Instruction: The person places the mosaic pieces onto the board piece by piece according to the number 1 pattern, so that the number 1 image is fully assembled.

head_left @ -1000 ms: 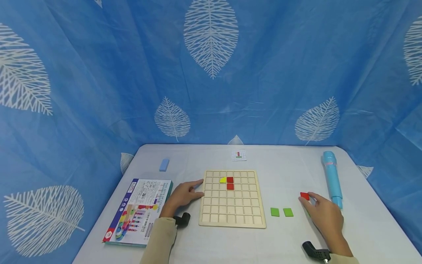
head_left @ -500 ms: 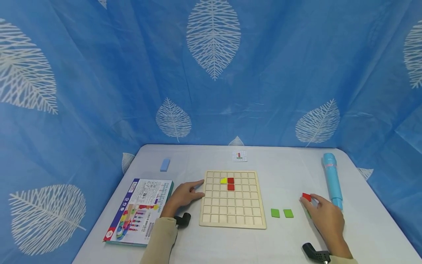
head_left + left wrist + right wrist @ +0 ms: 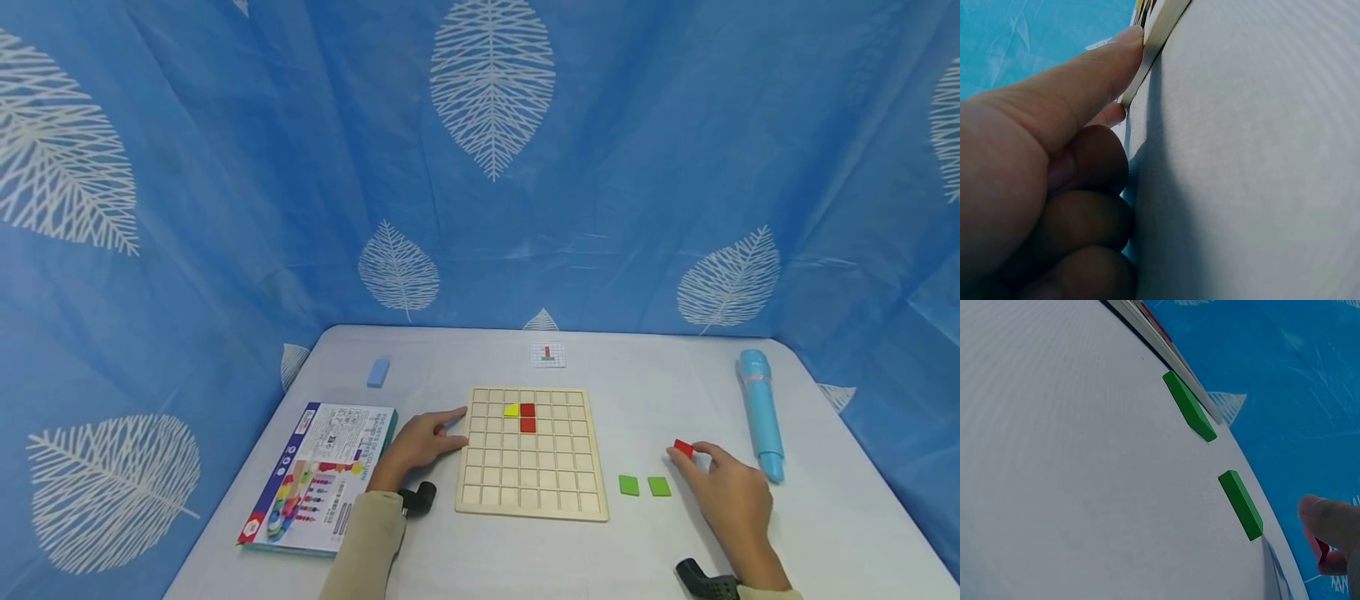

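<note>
A wooden grid board [image 3: 597, 467] lies in the middle of the table, with a yellow piece [image 3: 512, 410] and two red square tiles [image 3: 528, 425] in its cells. At the board's left edge rests my left hand [image 3: 422, 442]; index finger and thumb reach out to touch the frame, and the left wrist view shows the other fingers curled under. My right hand [image 3: 731, 496] pinches another red square tile [image 3: 682, 448] between thumb and fingers, right of the board. Two green square tiles [image 3: 628, 486] lie between that hand and the board.
A small card [image 3: 547, 355] with a printed grid pattern lies behind the board. Far left are a boxed set [image 3: 322, 475] and a blue block [image 3: 378, 372]. A light-blue, microphone-shaped object [image 3: 762, 417] lies far right. Blue curtain [image 3: 600, 167] hangs behind the table.
My right hand has shifted slightly left with the red tile, toward the green tiles. The left hand stays at the board's edge. The view has turned very slightly.
</note>
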### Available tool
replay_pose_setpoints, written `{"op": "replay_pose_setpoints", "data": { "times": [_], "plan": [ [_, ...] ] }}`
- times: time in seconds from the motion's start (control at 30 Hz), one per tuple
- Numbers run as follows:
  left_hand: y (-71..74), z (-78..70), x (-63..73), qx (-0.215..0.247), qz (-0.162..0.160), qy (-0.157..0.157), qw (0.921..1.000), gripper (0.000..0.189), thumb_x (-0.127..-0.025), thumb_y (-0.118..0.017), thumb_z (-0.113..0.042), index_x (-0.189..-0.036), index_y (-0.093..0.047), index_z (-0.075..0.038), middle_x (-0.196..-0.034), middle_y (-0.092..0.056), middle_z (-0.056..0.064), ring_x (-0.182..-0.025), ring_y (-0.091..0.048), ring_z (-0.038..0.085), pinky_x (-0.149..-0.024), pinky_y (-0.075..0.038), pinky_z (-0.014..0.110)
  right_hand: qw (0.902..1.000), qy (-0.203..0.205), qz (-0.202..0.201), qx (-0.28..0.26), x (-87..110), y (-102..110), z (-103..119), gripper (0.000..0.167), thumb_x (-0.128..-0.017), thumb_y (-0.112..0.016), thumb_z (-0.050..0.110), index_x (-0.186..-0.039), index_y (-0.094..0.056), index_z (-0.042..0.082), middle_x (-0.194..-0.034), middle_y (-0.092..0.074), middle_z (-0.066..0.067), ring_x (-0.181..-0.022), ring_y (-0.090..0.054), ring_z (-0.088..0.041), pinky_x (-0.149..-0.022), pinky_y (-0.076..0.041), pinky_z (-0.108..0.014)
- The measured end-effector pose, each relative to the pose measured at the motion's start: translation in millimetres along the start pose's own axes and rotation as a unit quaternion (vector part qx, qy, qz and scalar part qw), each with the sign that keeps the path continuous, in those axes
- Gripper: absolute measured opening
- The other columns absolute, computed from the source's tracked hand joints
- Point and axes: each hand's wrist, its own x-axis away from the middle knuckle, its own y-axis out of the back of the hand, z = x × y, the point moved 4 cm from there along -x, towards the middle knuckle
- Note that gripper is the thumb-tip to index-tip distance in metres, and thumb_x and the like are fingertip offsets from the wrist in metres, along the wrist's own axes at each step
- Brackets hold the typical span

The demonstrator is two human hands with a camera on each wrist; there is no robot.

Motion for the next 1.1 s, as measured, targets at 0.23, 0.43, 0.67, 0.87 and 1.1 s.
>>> {"op": "replay_pose_setpoints", "data": {
  "times": [0.23,0.43,0.67,0.87,1.1],
  "plan": [
    [-0.3,0.1,0.1,-0.002,-0.001,0.002,1.0,0.061,-0.092,-0.076,-0.039,-0.148,-0.058,-0.024,-0.066,-0.049,-0.002,-0.057,-0.042,0.014,-0.054,-0.034,0.028,0.9994,0.031,-0.001,-0.013,5.0,-6.4,12.3,0.052,-0.081,-0.087,0.039,-0.108,-0.074,-0.004,-0.049,-0.036,-0.002,-0.047,-0.034,-0.021,-0.049,-0.026,-0.032],
    [-1.2,1.3,0.4,-0.002,0.0,0.005,1.0,0.061,-0.092,-0.077,-0.04,-0.148,-0.058,-0.024,-0.067,-0.049,-0.001,-0.058,-0.042,0.014,-0.054,-0.034,0.028,0.9955,0.089,-0.017,-0.026,11.9,-14.1,33.5,0.048,-0.076,-0.091,0.037,-0.102,-0.077,0.0,-0.047,-0.032,0.003,-0.046,-0.03,-0.017,-0.049,-0.025,-0.031],
    [-0.1,1.6,-1.3,-0.003,-0.004,0.005,1.0,0.061,-0.092,-0.076,-0.04,-0.148,-0.057,-0.025,-0.066,-0.049,-0.001,-0.057,-0.041,0.014,-0.054,-0.034,0.028,0.9838,0.175,-0.032,-0.021,6.6,-19.7,62.6,0.045,-0.072,-0.094,0.036,-0.096,-0.078,0.003,-0.047,-0.027,0.006,-0.045,-0.026,-0.013,-0.047,-0.022,-0.029],
    [0.1,1.0,-0.8,-0.003,-0.001,0.009,1.0,0.061,-0.092,-0.076,-0.04,-0.148,-0.057,-0.025,-0.066,-0.048,-0.001,-0.057,-0.041,0.014,-0.054,-0.034,0.028,0.98,0.193,-0.018,-0.044,7.3,-26.2,83.0,0.041,-0.072,-0.094,0.035,-0.094,-0.078,0.005,-0.048,-0.026,0.008,-0.045,-0.025,-0.012,-0.047,-0.022,-0.029],
    [-0.6,-0.1,-0.8,0.005,-0.001,0.009,0.9999,0.061,-0.092,-0.077,-0.04,-0.148,-0.058,-0.025,-0.065,-0.048,-0.001,-0.056,-0.041,0.014,-0.053,-0.034,0.028,0.9763,0.208,0.01,-0.06,13.3,-43.6,102.7,0.041,-0.073,-0.093,0.04,-0.094,-0.079,0.008,-0.049,-0.029,0.011,-0.048,-0.028,-0.009,-0.049,-0.023,-0.027]
  ]
}}
